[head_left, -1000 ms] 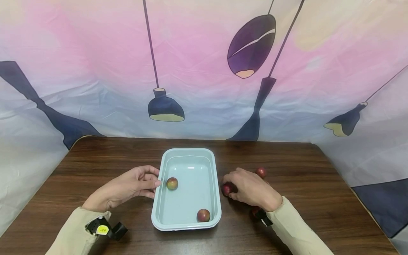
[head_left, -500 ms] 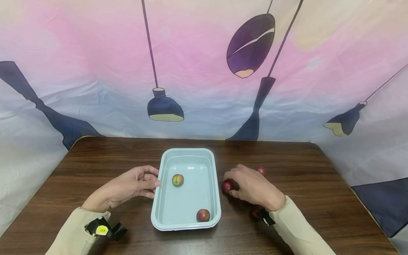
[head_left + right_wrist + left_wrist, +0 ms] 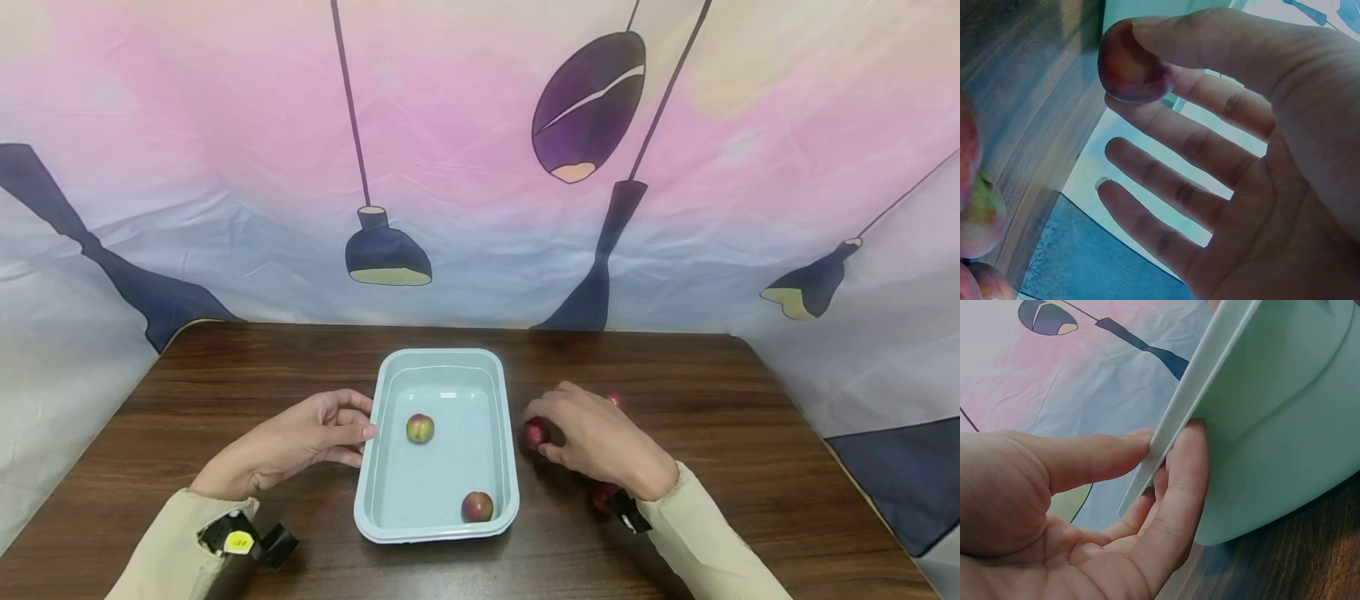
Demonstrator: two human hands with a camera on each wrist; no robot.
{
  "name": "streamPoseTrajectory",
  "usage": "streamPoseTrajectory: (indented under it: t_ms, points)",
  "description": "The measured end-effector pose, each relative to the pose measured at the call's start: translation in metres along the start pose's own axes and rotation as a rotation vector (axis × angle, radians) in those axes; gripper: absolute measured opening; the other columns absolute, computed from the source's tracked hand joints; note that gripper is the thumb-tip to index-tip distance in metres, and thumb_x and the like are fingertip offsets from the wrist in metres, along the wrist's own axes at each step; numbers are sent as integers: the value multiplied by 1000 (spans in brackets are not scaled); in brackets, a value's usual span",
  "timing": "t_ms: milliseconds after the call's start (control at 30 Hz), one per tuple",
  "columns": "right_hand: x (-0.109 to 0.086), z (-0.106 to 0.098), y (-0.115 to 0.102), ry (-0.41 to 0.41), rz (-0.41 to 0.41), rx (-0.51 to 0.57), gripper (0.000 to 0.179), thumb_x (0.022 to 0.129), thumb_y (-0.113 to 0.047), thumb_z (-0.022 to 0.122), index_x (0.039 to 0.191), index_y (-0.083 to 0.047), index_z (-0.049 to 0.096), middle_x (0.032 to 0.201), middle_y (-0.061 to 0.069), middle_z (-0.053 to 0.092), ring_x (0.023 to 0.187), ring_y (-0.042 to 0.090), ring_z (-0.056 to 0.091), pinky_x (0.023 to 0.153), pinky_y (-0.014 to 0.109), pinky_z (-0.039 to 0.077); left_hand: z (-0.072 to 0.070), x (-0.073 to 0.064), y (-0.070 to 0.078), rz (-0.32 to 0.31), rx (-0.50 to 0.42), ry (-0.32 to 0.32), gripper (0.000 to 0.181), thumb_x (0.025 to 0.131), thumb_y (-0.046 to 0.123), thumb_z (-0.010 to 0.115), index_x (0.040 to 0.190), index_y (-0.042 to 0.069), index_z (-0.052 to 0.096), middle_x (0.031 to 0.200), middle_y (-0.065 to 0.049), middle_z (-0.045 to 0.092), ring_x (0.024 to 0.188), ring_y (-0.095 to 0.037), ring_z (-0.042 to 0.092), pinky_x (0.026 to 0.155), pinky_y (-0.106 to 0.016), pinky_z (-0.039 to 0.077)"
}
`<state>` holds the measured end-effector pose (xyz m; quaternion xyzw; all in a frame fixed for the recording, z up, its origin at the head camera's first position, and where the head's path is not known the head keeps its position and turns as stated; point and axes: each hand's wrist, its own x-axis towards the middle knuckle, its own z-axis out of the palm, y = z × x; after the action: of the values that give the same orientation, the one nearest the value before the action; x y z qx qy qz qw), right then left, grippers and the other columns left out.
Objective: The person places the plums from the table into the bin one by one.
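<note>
Pastel cloth point(image 3: 450, 125) printed with hanging lamps fills the far side, and below it a dark, wood-grained worktop point(image 3: 285, 358) carries a pale blue tray point(image 3: 450, 479). Inside the tray, the yellow-green plum point(image 3: 420, 428) has just rolled from beside the left wall and turned another face up; it now lies apart from that wall. The darker plum point(image 3: 477, 507), at the near right corner, has not moved. As before, the left hand point(image 3: 307, 433) pinches the tray's left rim between thumb and fingers.

The right hand point(image 3: 588, 433) has edged slightly farther off, its grip pinching the red plum point(image 3: 1125, 69) between thumb and nearest fingers, the others spread. That plum is outside the tray, just beside its right wall; whether it is lifted clear, I cannot tell. Another plum point(image 3: 615, 401) shows behind the hand, and one more point(image 3: 602, 497) by the wrist.

To judge from this, the roll costs the work nothing: both plums remain within the steadied tray, while the held one appears well secured.
</note>
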<state>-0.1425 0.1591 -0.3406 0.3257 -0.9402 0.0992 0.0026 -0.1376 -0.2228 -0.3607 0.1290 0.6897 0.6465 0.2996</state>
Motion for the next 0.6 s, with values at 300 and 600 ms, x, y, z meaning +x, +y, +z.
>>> streamPoseTrajectory:
  t_ms: [300, 600]
  points:
    - [-2, -4, -3, 22, 13, -9, 30, 84, -18, 83, 111, -24, 71, 100, -12, 68, 102, 9, 57, 86, 30, 56, 0, 0, -1, 3, 3, -1, 55, 102, 13, 62, 138, -16, 32, 105, -5, 72, 97, -16, 73, 87, -34, 65]
    - [-4, -13, -6, 49, -4, -24, 31, 85, -22, 83, 115, -23, 72, 104, -10, 70, 105, 10, 59, 88, 32, 57, 0, 0, -1, 0, 1, 0, 55, 102, 13, 62, 137, -16, 32, 105, -5, 72, 97, -15, 73, 87, -34, 65]
